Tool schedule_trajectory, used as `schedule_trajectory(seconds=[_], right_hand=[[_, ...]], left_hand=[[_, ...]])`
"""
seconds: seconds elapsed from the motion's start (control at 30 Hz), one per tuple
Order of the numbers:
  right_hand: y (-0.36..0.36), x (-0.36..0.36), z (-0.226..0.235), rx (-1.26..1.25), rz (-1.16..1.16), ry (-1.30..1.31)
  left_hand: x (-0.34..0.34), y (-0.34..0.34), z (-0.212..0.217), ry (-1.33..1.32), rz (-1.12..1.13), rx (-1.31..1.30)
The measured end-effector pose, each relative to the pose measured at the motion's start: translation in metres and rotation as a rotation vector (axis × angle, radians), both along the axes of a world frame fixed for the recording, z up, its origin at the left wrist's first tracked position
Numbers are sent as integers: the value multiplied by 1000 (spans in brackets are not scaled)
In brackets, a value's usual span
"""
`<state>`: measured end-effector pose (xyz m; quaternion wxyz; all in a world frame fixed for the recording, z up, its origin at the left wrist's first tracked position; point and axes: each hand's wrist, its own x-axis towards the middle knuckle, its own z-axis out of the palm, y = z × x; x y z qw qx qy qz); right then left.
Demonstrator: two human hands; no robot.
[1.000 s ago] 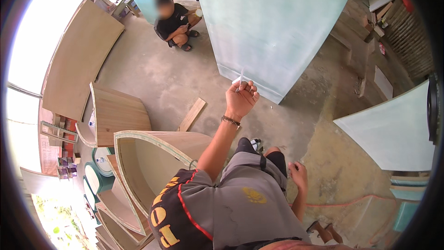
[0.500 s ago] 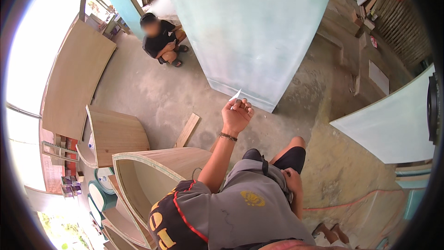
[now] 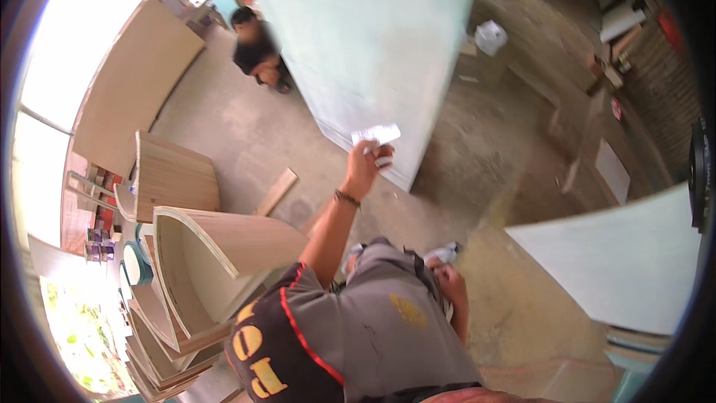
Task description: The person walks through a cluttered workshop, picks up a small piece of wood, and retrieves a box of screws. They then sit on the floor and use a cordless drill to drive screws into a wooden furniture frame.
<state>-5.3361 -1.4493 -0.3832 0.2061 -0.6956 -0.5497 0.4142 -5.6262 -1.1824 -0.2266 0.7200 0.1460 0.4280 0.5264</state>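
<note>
The small pale sheet [image 3: 377,134], probably sandpaper or a folded rag, sits pinched in the fingers of the left hand [image 3: 365,168], which is raised with the arm stretched forward; the sheet lies against or just short of the lower corner of the big pale green panel [image 3: 373,37], and which of the two cannot be told. The sheet looks thin, whitish, slightly creased, held flat toward the panel's face. By the look of it the rubbing of this panel is under way rather than finished; the green face is matt and faintly mottled, with lighter streaks near the corner, so much of the surface seems left to go over. The right hand [image 3: 450,283] rests low by the person's knee, curled, seemingly on the grey shorts [image 3: 388,306]; whether it grips anything cannot be told. Further out, curved plywood shells [image 3: 216,254] stand stacked to the left, a short wooden offcut [image 3: 276,192] lies on the concrete floor [image 3: 224,134], another person [image 3: 257,48] crouches beyond the panel, and a second pale panel [image 3: 619,261] lies at the right.
</note>
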Motion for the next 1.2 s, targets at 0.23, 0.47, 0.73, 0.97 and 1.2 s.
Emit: schedule_trajectory(seconds=[0.23, 0.47, 0.73, 0.97, 1.2], right_hand=[[34, 209, 51, -33, -194, -71], [92, 327, 53, -106, -282, -92], [204, 327, 22, -104, -122, 45], [336, 369, -8, -284, -48, 204], [494, 471, -8, -290, -264, 79]], left_hand=[[166, 23, 70, 311, 4, 460], [253, 59, 90, 450, 24, 503], [327, 162, 57, 407, 50, 518], [401, 309, 31, 370, 82, 458], [430, 436, 4, 498, 16, 320]])
